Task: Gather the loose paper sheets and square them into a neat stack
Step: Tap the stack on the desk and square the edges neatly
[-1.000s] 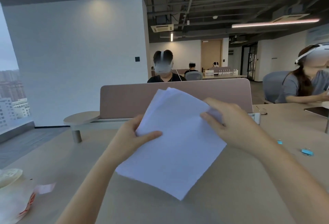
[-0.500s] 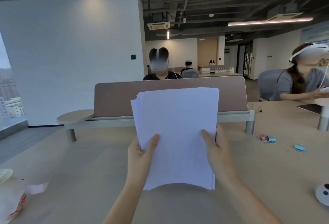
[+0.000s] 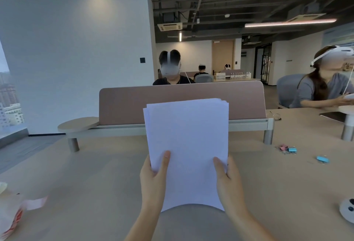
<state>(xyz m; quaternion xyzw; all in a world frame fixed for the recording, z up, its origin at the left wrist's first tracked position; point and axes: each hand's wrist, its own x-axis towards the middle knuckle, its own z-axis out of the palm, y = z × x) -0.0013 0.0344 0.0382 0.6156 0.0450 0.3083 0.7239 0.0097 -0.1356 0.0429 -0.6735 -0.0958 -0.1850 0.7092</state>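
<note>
The sheaf of paper sheets (image 3: 188,145) stands upright above the desk (image 3: 95,183), pinched low on each long edge: the left hand (image 3: 154,179) grips the left edge with its thumb laid across the front, and the right hand (image 3: 229,180) mirrors it on the right, the fingers of both curled behind the sheets out of sight. The bottom edge bows upward in the middle, and a few sheets stick out at the top left corner — so squaring is not done. A good next move is likely to slacken both grips slightly and tap the short bottom edge on the desk, letting the sheets drop level, then turn the sheaf and tap a long edge.
</note>
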